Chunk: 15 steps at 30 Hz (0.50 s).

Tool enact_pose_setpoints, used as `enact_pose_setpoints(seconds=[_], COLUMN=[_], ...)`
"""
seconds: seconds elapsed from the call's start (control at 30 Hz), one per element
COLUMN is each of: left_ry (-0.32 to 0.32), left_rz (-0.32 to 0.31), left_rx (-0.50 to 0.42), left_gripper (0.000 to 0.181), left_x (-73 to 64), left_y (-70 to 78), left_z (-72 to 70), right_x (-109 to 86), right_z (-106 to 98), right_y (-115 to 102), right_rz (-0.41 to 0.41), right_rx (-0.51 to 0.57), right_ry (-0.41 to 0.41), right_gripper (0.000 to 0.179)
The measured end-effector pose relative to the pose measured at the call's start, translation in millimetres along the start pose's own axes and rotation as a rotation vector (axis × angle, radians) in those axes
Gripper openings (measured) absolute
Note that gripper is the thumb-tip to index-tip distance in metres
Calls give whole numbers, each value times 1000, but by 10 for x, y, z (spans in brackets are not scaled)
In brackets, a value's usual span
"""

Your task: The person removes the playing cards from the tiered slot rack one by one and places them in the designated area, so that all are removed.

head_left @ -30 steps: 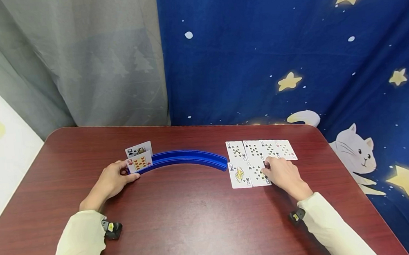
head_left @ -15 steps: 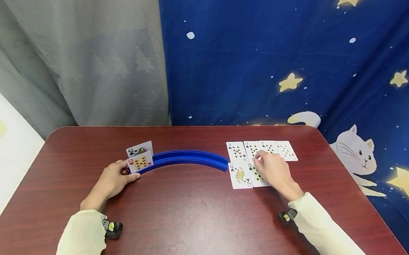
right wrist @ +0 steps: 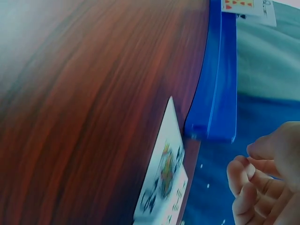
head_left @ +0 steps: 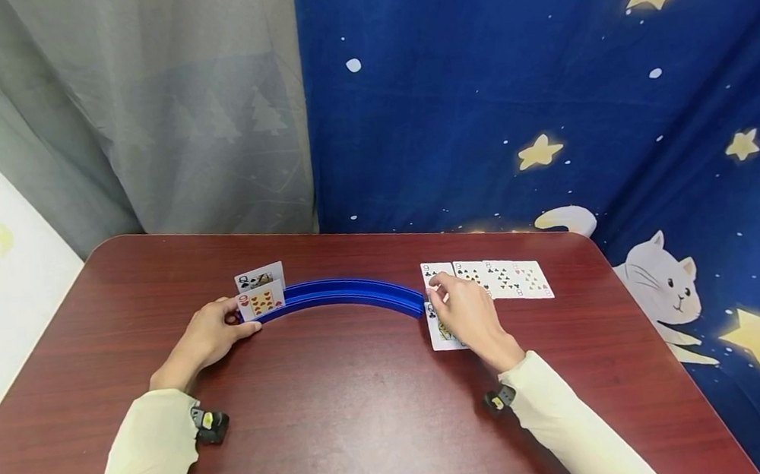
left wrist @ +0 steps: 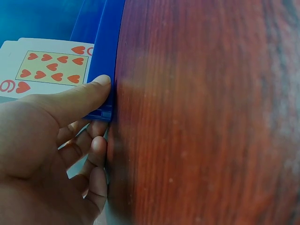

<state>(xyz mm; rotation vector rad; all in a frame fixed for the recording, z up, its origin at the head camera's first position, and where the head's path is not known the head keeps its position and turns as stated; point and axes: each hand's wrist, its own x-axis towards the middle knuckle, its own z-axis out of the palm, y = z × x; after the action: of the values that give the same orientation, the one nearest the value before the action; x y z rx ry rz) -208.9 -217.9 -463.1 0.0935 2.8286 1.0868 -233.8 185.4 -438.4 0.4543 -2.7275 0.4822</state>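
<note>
My left hand (head_left: pixel 208 333) grips the left end of a curved blue playing-card holder (head_left: pixel 351 292), its thumb on the front edge in the left wrist view. A hearts number card (head_left: pixel 262 300) stands in the holder, with a black-suit queen (head_left: pixel 267 272) behind it. My right hand (head_left: pixel 470 312) hovers at the laid-out cards, fingers loosely curled and thumb near the fingertips, with no card visible in it. It partly covers a queen of clubs (head_left: pixel 439 338) and a clubs number card (head_left: pixel 433 268) above that. Whatever lies directly under the hand is hidden.
Further right in the upper row lie a spades number card (head_left: pixel 471 268), a clubs number card (head_left: pixel 502 280) and another hearts card (head_left: pixel 531 279). All are on the brown wooden table (head_left: pixel 355 407). Grey (head_left: pixel 203 116) and blue (head_left: pixel 449 93) curtains hang behind the far edge.
My right hand has moved left, from the lower-row spades card to the queen of clubs. The left hand and the card holder have stayed in place.
</note>
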Motion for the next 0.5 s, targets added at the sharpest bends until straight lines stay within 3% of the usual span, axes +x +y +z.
enact_pose_setpoints(seconds=[0.5], left_ry=[-14], left_rz=[-12], left_rx=[-6], left_gripper=[56], left_x=[9], left_y=[2], left_z=[0], right_x=[186], right_z=[209], right_y=[-426], right_rz=[-150], right_rx=[95], right_ry=[-16], right_gripper=[8])
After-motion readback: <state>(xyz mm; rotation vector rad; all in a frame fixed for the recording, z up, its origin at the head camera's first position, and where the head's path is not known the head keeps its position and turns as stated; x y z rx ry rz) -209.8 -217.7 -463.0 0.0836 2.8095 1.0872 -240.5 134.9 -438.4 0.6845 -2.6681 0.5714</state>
